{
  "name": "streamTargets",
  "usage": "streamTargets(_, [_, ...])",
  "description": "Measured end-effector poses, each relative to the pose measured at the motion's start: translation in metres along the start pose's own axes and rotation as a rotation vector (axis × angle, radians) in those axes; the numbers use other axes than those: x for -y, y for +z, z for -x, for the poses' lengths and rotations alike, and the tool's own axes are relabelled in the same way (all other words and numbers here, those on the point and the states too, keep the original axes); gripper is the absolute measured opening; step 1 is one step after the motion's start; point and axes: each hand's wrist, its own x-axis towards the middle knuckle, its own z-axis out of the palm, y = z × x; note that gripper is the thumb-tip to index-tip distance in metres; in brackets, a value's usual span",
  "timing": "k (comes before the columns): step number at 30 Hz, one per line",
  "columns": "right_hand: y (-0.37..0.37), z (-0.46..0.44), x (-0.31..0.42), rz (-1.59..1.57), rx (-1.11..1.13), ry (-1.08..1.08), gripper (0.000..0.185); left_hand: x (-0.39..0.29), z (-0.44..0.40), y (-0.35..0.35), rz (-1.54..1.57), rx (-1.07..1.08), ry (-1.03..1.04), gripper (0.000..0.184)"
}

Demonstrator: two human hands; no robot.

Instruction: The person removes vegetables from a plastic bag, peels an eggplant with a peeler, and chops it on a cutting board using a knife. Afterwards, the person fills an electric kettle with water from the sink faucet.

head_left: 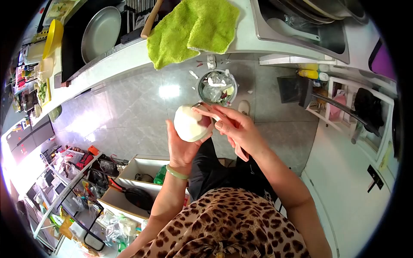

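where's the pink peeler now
In the head view, the pink peeler is in the right hand near the centre, at the upper right of the partly peeled vegetable in the left hand.

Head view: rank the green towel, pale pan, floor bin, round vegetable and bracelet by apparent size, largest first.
1. Green towel
2. Pale pan
3. Floor bin and round vegetable: about alike, unranked; the vegetable is nearer the camera.
4. Bracelet

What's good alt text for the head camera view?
A person's left hand cradles a mostly peeled round vegetable or fruit while the right hand holds a pink peeler to it. Below, a scrap bin stands on the grey tiled floor.
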Motion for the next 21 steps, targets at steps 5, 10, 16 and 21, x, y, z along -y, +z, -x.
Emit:
streamTargets(5, [-0.001, 0.000, -0.015, 0.022, -0.045, -0.034, 0.050, -0.001, 0.005, -0.015, -0.390, 0.031, 0.024, 0.081])
streamTargets(10, [-0.010, 0.000, -0.002, 0.034, 0.005, -0.021, 0.049, 0.000, 0.001, -0.022, -0.428, -0.028, 0.071, 0.076])
streamTargets(16, [0.001, 0.013, 0.004, 0.181, -0.037, 0.022, 0.047, 0.000, -0.001, -0.007, -0.513, -0.099, 0.145, 0.072])
streamTargets(21, [-0.016, 0.030, -0.026, 0.359, -0.025, -0.181, 0.047, -0.011, -0.013, -0.007, -0.407, -0.239, 0.189, 0.063])
